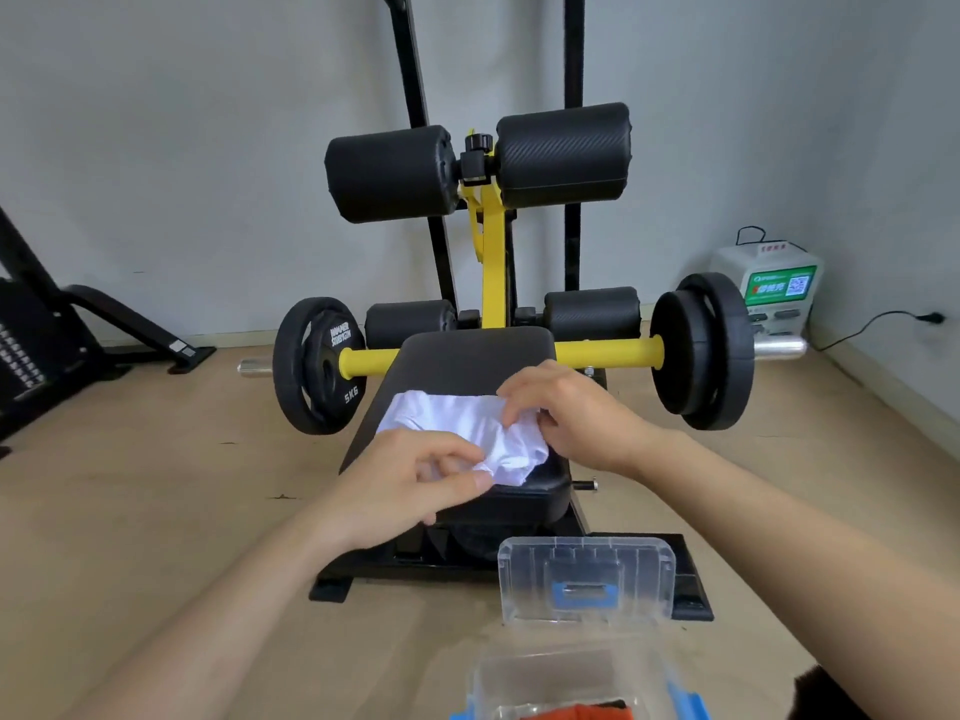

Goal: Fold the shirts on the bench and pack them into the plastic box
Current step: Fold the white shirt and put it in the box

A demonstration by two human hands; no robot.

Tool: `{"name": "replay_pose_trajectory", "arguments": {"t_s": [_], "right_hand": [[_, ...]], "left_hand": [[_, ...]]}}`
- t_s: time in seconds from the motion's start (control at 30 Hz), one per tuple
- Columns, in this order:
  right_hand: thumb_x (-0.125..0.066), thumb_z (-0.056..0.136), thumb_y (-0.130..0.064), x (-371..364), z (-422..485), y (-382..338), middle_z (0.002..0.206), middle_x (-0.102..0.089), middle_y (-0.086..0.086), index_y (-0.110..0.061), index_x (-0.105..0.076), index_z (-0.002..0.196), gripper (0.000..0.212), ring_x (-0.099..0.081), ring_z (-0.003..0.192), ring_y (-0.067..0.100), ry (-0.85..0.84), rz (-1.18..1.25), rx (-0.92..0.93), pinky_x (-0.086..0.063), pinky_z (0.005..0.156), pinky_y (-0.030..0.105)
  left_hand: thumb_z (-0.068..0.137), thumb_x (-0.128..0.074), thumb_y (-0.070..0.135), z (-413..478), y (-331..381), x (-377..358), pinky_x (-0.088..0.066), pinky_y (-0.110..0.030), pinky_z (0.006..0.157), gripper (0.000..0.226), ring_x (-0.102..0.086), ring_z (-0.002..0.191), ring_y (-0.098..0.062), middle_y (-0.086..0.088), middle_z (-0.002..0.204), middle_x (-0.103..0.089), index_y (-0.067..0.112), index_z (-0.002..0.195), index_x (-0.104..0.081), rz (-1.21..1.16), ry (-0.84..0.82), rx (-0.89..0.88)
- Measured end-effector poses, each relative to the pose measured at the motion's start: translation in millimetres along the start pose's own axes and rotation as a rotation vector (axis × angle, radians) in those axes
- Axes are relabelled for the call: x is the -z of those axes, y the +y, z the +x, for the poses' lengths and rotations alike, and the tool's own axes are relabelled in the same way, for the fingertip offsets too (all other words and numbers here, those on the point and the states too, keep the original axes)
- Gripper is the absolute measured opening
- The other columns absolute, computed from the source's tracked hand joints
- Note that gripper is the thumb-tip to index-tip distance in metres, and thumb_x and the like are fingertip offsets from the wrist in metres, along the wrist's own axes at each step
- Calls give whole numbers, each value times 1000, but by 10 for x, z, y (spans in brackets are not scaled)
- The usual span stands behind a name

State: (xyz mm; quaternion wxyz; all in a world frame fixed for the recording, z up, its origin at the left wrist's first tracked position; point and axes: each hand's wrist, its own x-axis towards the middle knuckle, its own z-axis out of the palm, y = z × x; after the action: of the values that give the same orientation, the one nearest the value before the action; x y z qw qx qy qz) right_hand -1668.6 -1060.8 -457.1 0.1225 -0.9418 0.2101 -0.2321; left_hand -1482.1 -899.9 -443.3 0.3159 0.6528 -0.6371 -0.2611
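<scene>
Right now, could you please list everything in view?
shirt: one, white, crumpled on the bench pad
bench pad: one, black, centre
plastic box: one, clear, blue latches, foreground, lid open
orange cloth: one, inside the box
roller pads: four, black, behind bench
weight plates: at least three, black, at ends of yellow bar
charger station: one, white and green, right wall
left hand: one, pinches shirt's near edge
right hand: one, grips shirt's right side

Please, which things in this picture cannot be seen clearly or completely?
Head view: the plastic box is cut off by the bottom edge; only a strip of orange cloth inside shows.
Head view: the left hand and right hand, both pinching the white shirt, cover parts of it; collar and sleeves cannot be told.
Head view: print on the green-labelled device at the right is too small.
</scene>
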Motion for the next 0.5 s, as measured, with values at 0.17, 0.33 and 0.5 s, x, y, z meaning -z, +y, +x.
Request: {"name": "replay_pose_trajectory", "arguments": {"t_s": [0.17, 0.33, 0.5], "right_hand": [[-55, 86, -8, 168, -26, 27, 118, -68, -3, -17, -80, 78, 28, -59, 113, 5, -3, 466, -243, -43, 97, 23], [-76, 79, -46, -21, 0, -56, 92, -67, -4, -17, -64, 59, 37, -64, 87, 10, 143, 297, -285, -50, 78, 29], [-83, 73, -31, -36, -14, -79, 98, -53, -7, -18, -61, 77, 26, -56, 85, 12, 70, 202, -223, -48, 76, 29]], "left_hand": [[78, -59, 53, 268, -38, 35, -55, -38, 71, 22, -63, 73, -11, 12, 81, -71, 38, 85, -75, 79, 370, -141], [88, -59, 48, 576, -324, 110, -48, -37, 91, 22, -57, 110, -7, 19, 113, -66, 38, 101, -73, 354, 411, -111], [89, -66, 47, 608, -556, 177, -44, -32, 97, 22, -55, 120, -5, 19, 127, -62, 43, 110, -69, 231, 257, 41]]}}
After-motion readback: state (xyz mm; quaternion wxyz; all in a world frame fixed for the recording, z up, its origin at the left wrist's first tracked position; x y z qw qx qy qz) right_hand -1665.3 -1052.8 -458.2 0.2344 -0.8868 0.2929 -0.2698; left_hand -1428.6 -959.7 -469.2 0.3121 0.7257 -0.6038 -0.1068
